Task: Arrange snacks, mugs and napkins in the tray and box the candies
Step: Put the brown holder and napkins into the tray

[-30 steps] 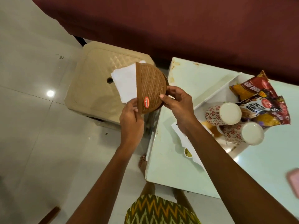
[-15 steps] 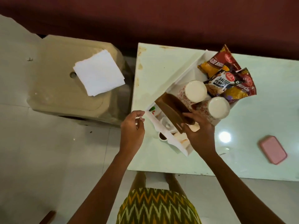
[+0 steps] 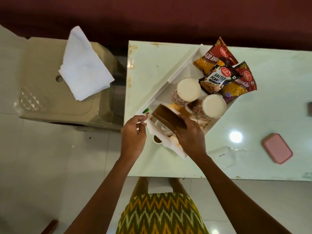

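The tray (image 3: 170, 78) is sitting askew near the bench (image 3: 253, 157) left edge, holding two upturned mugs (image 3: 186, 89) and snack packets (image 3: 224, 73). The right hand (image 3: 190, 137) is gripping the brown napkin holder (image 3: 168, 119), now lowered into the tray; the left hand (image 3: 133, 134) is hovering loosely curled, grasping nothing. Napkins (image 3: 84, 70) are lying on the stool (image 3: 42, 92).

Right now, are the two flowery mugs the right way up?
No, upside down. Both mugs in the tray show flat white bottoms facing up.
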